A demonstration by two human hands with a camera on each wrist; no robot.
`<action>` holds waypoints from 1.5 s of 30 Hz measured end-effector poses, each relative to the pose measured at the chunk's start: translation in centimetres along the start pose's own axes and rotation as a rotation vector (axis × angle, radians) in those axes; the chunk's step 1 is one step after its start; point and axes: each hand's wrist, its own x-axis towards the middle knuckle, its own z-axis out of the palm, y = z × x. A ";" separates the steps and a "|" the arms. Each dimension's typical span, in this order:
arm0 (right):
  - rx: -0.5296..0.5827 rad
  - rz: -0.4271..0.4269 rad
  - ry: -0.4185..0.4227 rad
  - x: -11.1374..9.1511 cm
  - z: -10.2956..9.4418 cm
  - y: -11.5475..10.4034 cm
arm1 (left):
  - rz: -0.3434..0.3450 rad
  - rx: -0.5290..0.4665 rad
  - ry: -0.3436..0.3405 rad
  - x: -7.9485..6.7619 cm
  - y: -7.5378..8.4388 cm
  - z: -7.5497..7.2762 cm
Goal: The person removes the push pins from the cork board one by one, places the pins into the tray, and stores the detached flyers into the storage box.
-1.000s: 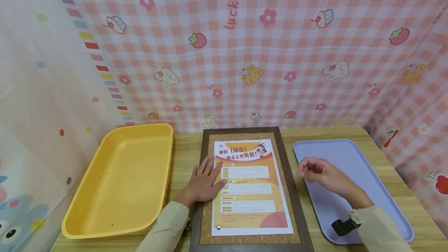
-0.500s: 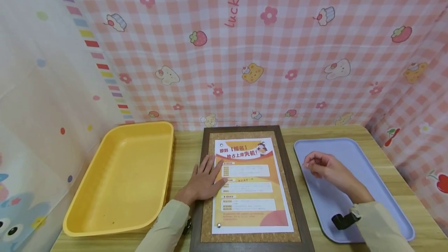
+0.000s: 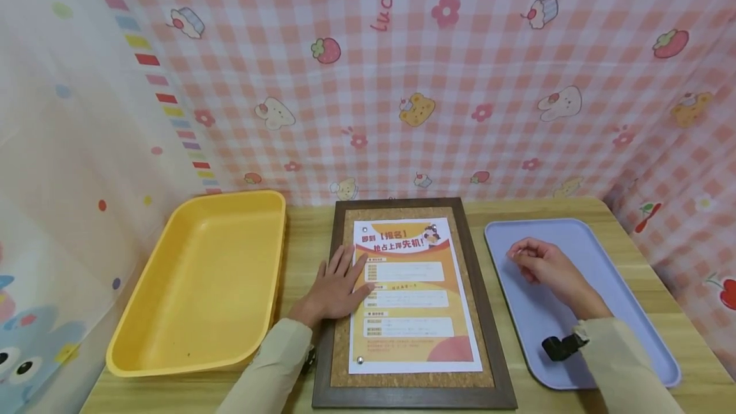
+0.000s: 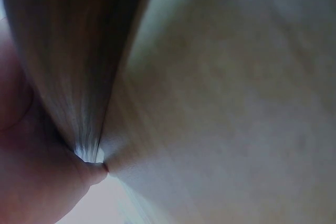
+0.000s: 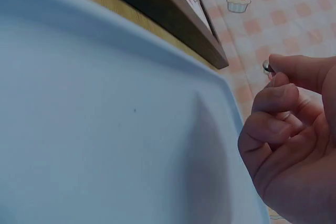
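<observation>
A framed cork board [image 3: 339, 363] lies on the table with an orange and white poster [image 3: 408, 337] on it. Silver thumbtacks sit at the poster's top left [image 3: 365, 230], top right [image 3: 434, 227] and bottom left [image 3: 360, 360] corners. My left hand [image 3: 336, 289] rests with spread fingers across the frame's left side and the poster's edge. Over the lilac tray [image 3: 621, 312], my right hand [image 3: 549, 267] pinches a small shiny thumbtack [image 5: 266, 66] between thumb and index finger, clearest in the right wrist view. The left wrist view shows mostly the dark wooden frame [image 4: 73, 51], close up.
To the left stands a deep yellow tray [image 3: 201, 273] with only tiny dark specks visible inside. A pink checked cloth [image 3: 374, 82] hangs behind the wooden table [image 3: 307, 235]. A black wrist camera [image 3: 560, 347] is strapped below my right hand, above the lilac tray.
My right hand has moved right, away from the board's edge and further over the lilac tray. The whole head view has shifted slightly; my left hand stays on the board.
</observation>
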 end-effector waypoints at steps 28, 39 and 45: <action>0.066 0.134 0.119 2.6 -0.8 2.4 | 0.018 0.004 -0.019 -0.4 0.4 -0.4; 0.037 0.153 0.099 3.2 -0.5 2.7 | 0.019 -0.015 -0.009 -0.8 0.9 -0.9; 0.030 0.164 0.099 3.4 -0.5 2.8 | 0.015 -0.012 -0.001 -0.8 0.9 -1.0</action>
